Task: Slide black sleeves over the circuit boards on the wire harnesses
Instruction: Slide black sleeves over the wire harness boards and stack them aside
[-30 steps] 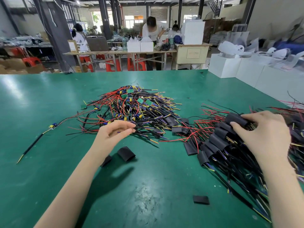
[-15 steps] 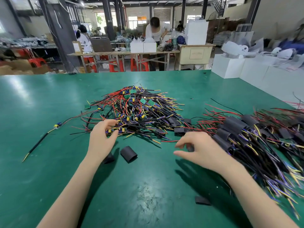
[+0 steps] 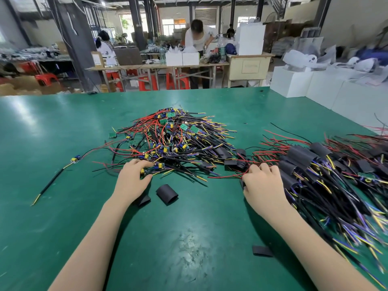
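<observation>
My right hand (image 3: 265, 183) has come back from the finished heap on the right and now sits at the near edge of that sleeved pile (image 3: 327, 175), knuckles up, fingers curled down among loose red wires. A dark edge shows under it that may be a sleeve, but I cannot tell whether I am gripping anything. A second ago this hand was setting a sleeved board onto the pile, so I judge that piece done and the next cycle starting.

My left hand (image 3: 132, 180) has dropped from hovering onto the near edge of the bare-board heap (image 3: 174, 137). Its thumb and fingers are pinched round a small circuit board (image 3: 150, 170) with yellow parts, still lying in the tangle and not yet lifted clear.

The sleeves I need are close. One open black sleeve (image 3: 167, 194) lies on the green worktop (image 3: 63, 143) just right of my left wrist, a second sleeve (image 3: 144, 200) is half hidden beneath that wrist, and a flat sleeve (image 3: 262, 251) lies nearer me beside my right forearm. More loose sleeves (image 3: 233, 162) sit between the two heaps.

A stray harness (image 3: 54, 179) lies apart on the left, its board uncovered.

Next I expect to free the board from the tangled wires, which may snag, then pick up the open sleeve with my right hand.
</observation>
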